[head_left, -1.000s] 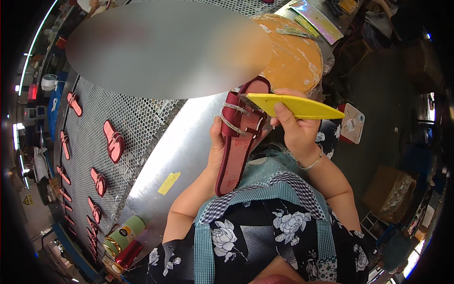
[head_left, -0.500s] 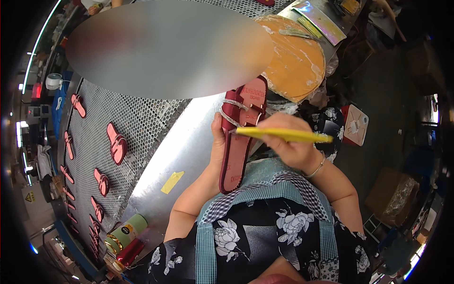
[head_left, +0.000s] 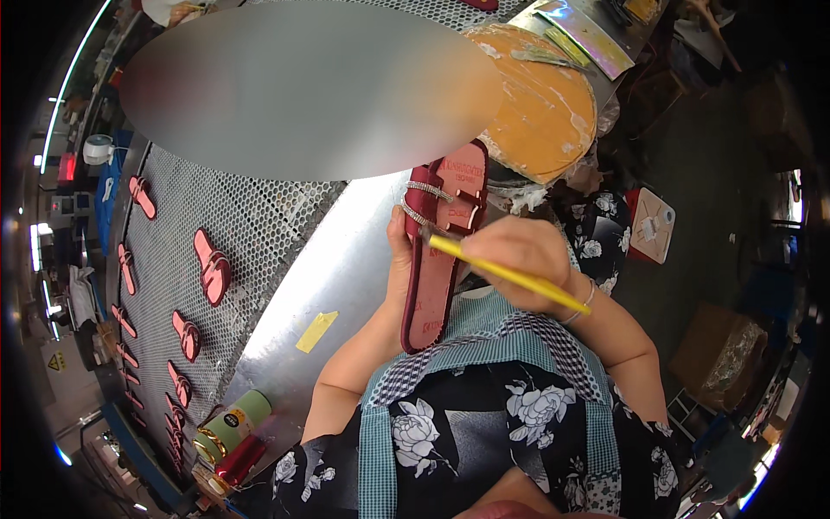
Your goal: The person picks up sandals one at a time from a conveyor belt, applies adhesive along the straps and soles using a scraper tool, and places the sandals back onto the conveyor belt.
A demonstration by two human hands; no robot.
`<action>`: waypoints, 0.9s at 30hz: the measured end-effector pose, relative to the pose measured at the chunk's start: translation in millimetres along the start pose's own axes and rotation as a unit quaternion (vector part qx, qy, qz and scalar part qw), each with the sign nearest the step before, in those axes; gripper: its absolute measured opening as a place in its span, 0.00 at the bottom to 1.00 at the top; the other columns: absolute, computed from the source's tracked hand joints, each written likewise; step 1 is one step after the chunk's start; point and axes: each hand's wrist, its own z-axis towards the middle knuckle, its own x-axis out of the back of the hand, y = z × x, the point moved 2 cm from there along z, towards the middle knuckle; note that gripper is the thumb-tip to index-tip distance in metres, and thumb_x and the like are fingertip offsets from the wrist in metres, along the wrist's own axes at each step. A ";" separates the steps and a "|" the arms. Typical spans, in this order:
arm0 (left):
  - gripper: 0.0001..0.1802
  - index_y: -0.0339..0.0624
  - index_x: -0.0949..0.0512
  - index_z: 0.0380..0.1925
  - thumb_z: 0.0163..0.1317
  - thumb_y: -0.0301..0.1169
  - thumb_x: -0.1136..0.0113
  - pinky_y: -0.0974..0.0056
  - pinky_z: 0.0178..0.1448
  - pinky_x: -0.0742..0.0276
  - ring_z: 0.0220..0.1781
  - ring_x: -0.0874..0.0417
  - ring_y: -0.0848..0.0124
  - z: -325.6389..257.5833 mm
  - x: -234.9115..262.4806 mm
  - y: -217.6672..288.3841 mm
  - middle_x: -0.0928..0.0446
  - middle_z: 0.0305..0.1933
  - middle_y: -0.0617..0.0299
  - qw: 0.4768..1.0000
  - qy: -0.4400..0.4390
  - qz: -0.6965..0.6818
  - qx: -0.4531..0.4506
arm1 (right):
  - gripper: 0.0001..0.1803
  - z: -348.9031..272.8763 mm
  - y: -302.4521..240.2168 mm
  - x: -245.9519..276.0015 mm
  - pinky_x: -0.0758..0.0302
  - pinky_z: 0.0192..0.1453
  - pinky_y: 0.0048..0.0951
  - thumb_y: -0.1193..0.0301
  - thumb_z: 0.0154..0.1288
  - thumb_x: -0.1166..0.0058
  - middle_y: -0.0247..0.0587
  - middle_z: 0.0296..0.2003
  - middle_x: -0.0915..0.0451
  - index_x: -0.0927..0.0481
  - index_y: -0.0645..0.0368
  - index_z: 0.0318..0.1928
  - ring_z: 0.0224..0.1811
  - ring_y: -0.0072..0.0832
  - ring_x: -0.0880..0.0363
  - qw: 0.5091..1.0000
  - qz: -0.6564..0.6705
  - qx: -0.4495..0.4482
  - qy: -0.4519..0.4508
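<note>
- My left hand [head_left: 399, 259] gripped the dark red slide sandal with a glittering silver strap [head_left: 441, 246] from its left edge, fingers wrapped behind it and the thumb on the rim, so the sandal stood lengthwise in front of my chest with its toe end pointing far.
- My right hand [head_left: 519, 259] was clenched around a yellow-handled brush [head_left: 501, 275]; its handle ran out to the right across my wrist, and its tip met the sandal just under the silver strap.
- The sandal was held up off the surface, above the near edge of the smooth grey metal table [head_left: 346, 259], between my two hands.
- A small yellow piece of tape [head_left: 316, 331] lay on that metal sheet, near and to the left of my left forearm.
- Further left ran a perforated metal belt [head_left: 259, 216] carrying a row of matching red sandals [head_left: 212, 266], well apart from the one I held.
- At the near left corner stood a pale green cylindrical can [head_left: 235, 419] just beside a red can [head_left: 238, 458].
- Far and to the right of the sandal's toe I saw a round orange-brown board smeared with glue [head_left: 545, 112], just beyond the sandal; whether they touched I could not tell.
- On the floor to the right lay a brown cardboard box [head_left: 722, 355].
</note>
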 end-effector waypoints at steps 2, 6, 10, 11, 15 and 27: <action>0.45 0.46 0.40 0.65 0.60 0.69 0.66 0.55 0.64 0.30 0.60 0.27 0.59 1.6 0.8 0.8 0.31 0.61 0.52 1.000 0.018 -0.007 -0.001 | 0.15 3.5 -5.4 4.0 0.22 0.31 0.27 0.75 0.52 0.40 0.42 0.35 0.20 0.20 0.59 0.43 0.31 0.34 0.18 0.999 -0.001 0.013 -0.038; 0.44 0.45 0.39 0.65 0.61 0.67 0.67 0.55 0.62 0.28 0.58 0.25 0.56 5.6 -0.7 -1.8 0.30 0.60 0.50 0.999 0.028 -0.009 -0.013 | 0.18 8.9 -9.6 11.8 0.22 0.31 0.28 0.73 0.49 0.38 0.40 0.35 0.20 0.20 0.56 0.44 0.31 0.33 0.19 0.997 -0.051 0.037 -0.053; 0.44 0.45 0.40 0.65 0.60 0.67 0.65 0.55 0.62 0.29 0.59 0.26 0.55 11.3 0.2 -1.2 0.31 0.61 0.50 0.999 0.023 -0.027 -0.036 | 0.18 10.6 -8.6 8.1 0.23 0.31 0.29 0.75 0.49 0.39 0.41 0.35 0.20 0.21 0.58 0.44 0.30 0.34 0.19 0.995 -0.050 0.037 -0.074; 0.44 0.45 0.40 0.65 0.60 0.67 0.65 0.55 0.62 0.29 0.59 0.26 0.55 17.0 12.7 0.8 0.31 0.61 0.50 0.999 0.019 -0.027 -0.033 | 0.18 9.1 -7.3 6.3 0.23 0.31 0.29 0.75 0.49 0.39 0.41 0.35 0.20 0.21 0.58 0.44 0.30 0.34 0.19 0.995 -0.055 0.036 -0.074; 0.35 0.40 0.39 0.64 0.69 0.56 0.66 0.54 0.59 0.28 0.60 0.27 0.53 23.2 55.4 45.4 0.33 0.63 0.49 0.992 -0.024 -0.048 -0.113 | 0.10 2.9 5.5 22.1 0.24 0.32 0.28 0.77 0.62 0.46 0.44 0.32 0.19 0.22 0.64 0.44 0.30 0.32 0.20 0.983 0.010 -0.169 0.065; 0.17 0.40 0.28 0.47 0.70 0.41 0.54 0.61 0.49 0.28 0.45 0.25 0.68 -6.1 137.2 123.1 0.25 0.46 0.58 0.895 0.182 0.190 -0.360 | 0.14 24.0 72.7 57.4 0.28 0.32 0.27 0.67 0.62 0.45 0.34 0.26 0.21 0.21 0.69 0.38 0.26 0.23 0.23 0.908 -0.181 -0.350 -0.142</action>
